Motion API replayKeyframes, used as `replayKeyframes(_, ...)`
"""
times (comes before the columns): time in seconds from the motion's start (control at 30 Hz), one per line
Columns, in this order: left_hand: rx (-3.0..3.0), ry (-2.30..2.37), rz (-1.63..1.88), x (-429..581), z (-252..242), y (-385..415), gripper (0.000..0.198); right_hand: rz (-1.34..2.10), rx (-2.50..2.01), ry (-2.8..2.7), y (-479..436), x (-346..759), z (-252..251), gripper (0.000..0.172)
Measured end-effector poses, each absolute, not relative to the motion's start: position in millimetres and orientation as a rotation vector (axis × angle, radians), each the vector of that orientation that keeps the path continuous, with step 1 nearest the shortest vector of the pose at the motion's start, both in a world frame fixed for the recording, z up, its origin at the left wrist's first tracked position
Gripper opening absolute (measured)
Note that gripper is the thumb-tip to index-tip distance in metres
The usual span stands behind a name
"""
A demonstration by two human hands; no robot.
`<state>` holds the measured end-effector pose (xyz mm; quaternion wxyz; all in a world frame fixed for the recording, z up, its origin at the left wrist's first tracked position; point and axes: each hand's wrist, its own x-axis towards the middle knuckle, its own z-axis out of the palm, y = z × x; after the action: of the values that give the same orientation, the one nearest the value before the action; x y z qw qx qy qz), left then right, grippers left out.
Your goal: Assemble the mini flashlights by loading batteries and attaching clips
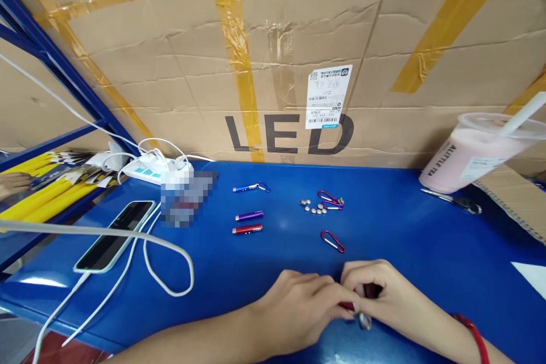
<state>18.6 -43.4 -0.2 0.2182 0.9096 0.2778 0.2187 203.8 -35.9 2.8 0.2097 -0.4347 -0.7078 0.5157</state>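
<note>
Near the table's front edge, my left hand (305, 307) is closed around a short red penlight tube (348, 306), mostly hidden by the fingers. My right hand (384, 290) meets it, thumb and fingers curled in a pinch at a small silver metal piece (364, 321), whose exact kind is unclear. Just beyond the hands lies a red carabiner (333, 242). Farther back, several button cells (313, 210) are scattered beside a purple carabiner (333, 206) and another red carabiner (325, 194). To their left lie a red penlight (247, 230), a purple penlight (249, 216) and a blue penlight (245, 188) with a clip attached.
A phone (117, 236) and its white cable (187, 261) lie left, near a power strip (147, 169). A pink drink cup (464, 153) and keys (464, 203) stand right. A large carton (191, 85) walls the back. Another person's hand (15, 183) shows far left.
</note>
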Motion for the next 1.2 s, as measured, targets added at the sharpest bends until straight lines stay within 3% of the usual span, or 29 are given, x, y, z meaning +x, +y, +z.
replayKeyframes(0.17,2.063,1.104,0.673,18.2,-2.0,-37.6,0.014,1.353,-1.403,-1.775,-31.5,205.0,3.3,0.03)
replayKeyframes(0.4,1.805,1.183,0.812,18.9,-0.3,-31.6,0.011,1.185,-1.443,-1.737,-29.2,211.7,6.0,0.029)
replayKeyframes(0.77,1.77,1.082,0.957,20.8,3.1,-37.6,0.005,1.395,-1.154,-2.046,-35.9,211.6,11.1,0.029)
replayKeyframes(1.2,1.855,1.076,0.945,18.7,4.0,-34.5,0.005,1.85,-1.103,-1.978,-40.9,219.7,13.6,0.036)
